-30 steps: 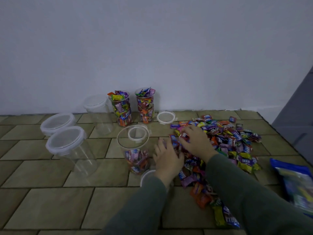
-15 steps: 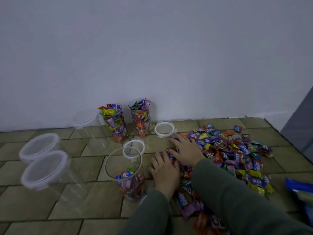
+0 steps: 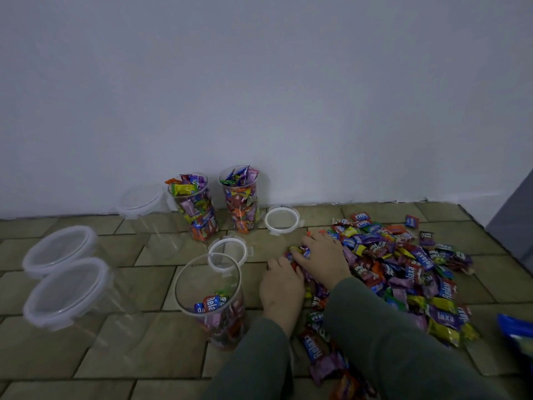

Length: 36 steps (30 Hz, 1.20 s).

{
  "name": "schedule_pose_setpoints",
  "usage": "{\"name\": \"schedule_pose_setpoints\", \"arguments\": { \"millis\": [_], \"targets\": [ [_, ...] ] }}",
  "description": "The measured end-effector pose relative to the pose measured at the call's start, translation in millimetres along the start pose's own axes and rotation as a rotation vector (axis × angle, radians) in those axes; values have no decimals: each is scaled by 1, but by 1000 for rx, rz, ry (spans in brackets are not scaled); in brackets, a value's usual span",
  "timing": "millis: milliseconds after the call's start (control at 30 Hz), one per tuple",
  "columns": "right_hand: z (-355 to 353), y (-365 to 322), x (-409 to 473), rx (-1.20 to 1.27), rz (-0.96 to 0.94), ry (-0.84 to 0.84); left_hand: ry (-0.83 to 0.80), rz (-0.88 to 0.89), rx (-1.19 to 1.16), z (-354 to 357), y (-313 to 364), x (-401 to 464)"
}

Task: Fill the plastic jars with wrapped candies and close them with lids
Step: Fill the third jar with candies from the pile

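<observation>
A big pile of wrapped candies (image 3: 403, 269) lies on the tiled floor at the right. My right hand (image 3: 326, 255) rests on the pile's left edge, fingers curled over a few candies. Just below it, my left hand (image 3: 281, 287) curls its fingers into the same candies, touching the right hand. Left of my hands stands an open clear jar (image 3: 184, 284) with a shallow layer of candies. Two full, lidless jars (image 3: 199, 209) (image 3: 242, 200) stand by the wall. Two loose white lids (image 3: 227, 252) (image 3: 282, 220) lie on the floor.
Three empty clear jars with lids on stand at the left (image 3: 62, 249) (image 3: 67, 290) (image 3: 141, 200). A blue candy bag (image 3: 516, 330) lies at the right edge. A white wall runs along the back; a grey panel stands at far right.
My head has dipped and shifted, so the scene sits lower in view. Both hands have stayed on the pile's left edge, drawing closer together over the candies.
</observation>
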State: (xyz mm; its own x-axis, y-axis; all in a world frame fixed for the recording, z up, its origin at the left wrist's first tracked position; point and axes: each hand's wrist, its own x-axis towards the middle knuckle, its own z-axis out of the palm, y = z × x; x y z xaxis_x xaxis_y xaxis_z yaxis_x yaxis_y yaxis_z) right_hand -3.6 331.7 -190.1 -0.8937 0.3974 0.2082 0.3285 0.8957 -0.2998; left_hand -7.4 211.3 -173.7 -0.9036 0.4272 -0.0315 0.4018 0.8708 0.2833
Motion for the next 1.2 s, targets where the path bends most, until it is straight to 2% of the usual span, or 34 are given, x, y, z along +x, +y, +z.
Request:
{"name": "schedule_pose_setpoints", "arguments": {
  "millis": [100, 200, 367, 600, 800, 967, 1100, 1200],
  "targets": [
    [-2, -1, -3, 70, -16, 18, -62, -38, -39, -4, 0, 3],
    [-13, -2, -9, 247, -49, 53, -104, -83, -164, -11, 1, 3],
    [-27, 2, -11, 496, 55, 56, -79, -115, -272, -25, 2, -11],
    [-68, -22, -32, 919, 170, 190, 54, -63, -444, -55, 10, -32],
    [-98, -47, -41, 1275, 308, 300, 194, 52, -549, -105, 19, -55],
    [-122, -80, -40, 1569, 384, 302, 373, 154, -648, -149, 6, -64],
    [-134, -118, -42, 1698, 382, 196, 468, 173, -752, -171, -22, -65],
    [-141, -144, -42, 1938, 424, 135, 533, 176, -874, -178, -47, -64]
  ]
}}
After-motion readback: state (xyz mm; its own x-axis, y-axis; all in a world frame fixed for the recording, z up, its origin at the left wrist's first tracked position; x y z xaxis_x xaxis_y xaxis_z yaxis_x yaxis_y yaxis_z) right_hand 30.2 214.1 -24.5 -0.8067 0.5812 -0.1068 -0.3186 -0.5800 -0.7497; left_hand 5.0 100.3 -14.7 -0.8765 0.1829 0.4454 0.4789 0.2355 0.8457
